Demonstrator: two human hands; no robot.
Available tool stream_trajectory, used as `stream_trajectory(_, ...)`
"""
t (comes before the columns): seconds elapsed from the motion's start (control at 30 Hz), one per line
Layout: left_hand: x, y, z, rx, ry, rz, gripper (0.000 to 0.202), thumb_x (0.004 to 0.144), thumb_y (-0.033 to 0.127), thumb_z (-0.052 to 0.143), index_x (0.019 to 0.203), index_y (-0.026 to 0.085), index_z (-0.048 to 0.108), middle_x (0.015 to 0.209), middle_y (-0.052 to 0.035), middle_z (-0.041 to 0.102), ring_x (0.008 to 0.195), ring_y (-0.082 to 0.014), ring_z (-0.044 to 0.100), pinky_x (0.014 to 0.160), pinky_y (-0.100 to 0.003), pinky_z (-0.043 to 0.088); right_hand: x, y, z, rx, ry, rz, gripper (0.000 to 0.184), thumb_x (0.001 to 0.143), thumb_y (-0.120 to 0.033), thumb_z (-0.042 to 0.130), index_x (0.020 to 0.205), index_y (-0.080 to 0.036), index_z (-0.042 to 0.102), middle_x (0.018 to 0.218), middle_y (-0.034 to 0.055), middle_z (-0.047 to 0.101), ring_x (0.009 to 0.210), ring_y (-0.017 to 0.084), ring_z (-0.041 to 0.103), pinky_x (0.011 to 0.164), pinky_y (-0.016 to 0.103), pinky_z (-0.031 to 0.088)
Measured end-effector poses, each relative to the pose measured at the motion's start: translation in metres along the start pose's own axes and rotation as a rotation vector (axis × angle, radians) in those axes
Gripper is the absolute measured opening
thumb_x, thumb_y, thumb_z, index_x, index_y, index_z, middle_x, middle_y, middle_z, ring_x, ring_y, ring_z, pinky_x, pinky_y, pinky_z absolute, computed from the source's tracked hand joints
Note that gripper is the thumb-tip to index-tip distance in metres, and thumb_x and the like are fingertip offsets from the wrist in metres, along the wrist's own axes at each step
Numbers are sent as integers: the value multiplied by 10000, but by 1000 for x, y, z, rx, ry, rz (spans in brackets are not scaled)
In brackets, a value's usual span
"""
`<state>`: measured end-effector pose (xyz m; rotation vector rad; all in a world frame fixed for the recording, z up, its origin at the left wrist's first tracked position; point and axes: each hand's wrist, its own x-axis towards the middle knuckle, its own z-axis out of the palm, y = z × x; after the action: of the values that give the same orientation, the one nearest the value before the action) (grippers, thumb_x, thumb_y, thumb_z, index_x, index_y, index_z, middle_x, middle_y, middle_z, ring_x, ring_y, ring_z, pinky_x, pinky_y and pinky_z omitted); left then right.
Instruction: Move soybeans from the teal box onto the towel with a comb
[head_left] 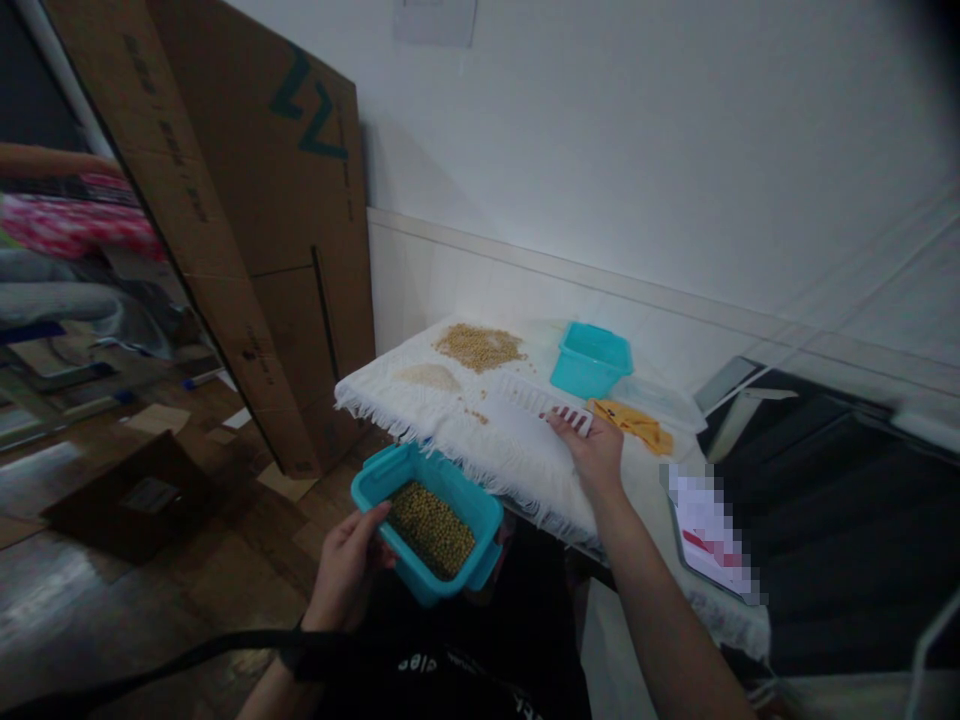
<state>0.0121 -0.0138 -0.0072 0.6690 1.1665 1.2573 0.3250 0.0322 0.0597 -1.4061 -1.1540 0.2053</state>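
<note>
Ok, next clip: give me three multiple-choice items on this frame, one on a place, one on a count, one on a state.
1. Where is the teal plastic bin of green beans?
A. below the near table edge, in the left hand
B. on the table by the wall
C. on the floor

2. How many teal plastic bins show?
A. one
B. two
C. three

3. What is the right hand doing?
A. resting on the white slotted plastic tray
B. lifting the yellow cloth
C. hanging free of everything

Answers:
1 A, the left hand grips its near rim in front of the white fringed tablecloth.
2 B, a second, empty-looking teal bin stands on the table.
3 A, its fingers lie on the tray's edge.
</note>
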Motion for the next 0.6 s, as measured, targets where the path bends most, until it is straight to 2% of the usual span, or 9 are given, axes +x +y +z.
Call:
stream_trajectory(0.13,-1,1,1,9,-16,-15,375,630,460,809,576,179,567,441,49,543,392,-107,503,399,-216,407,-1,-1,0,-7,4,-13,308,684,-473,784,744,-172,757,679,34,731,609,185,626,544,271,455)
stream_trajectory(0.23,-1,2,1,-5,-13,-16,379,616,453,821,568,183,558,432,61,521,387,-102,490,390,-213,400,-1,-3,-1,-33,26,-18,299,675,-463,785,718,-169,751,641,28,715,579,179,609,529,268,445)
stream_trajectory(0.6,1,-1,0,-18,-36,-6,366,661,437,805,571,190,550,436,63,517,393,-106,494,403,-220,408,-2,-1,1,20,-2,-3,314,676,-479,792,748,-175,758,683,32,733,610,188,632,558,280,469)
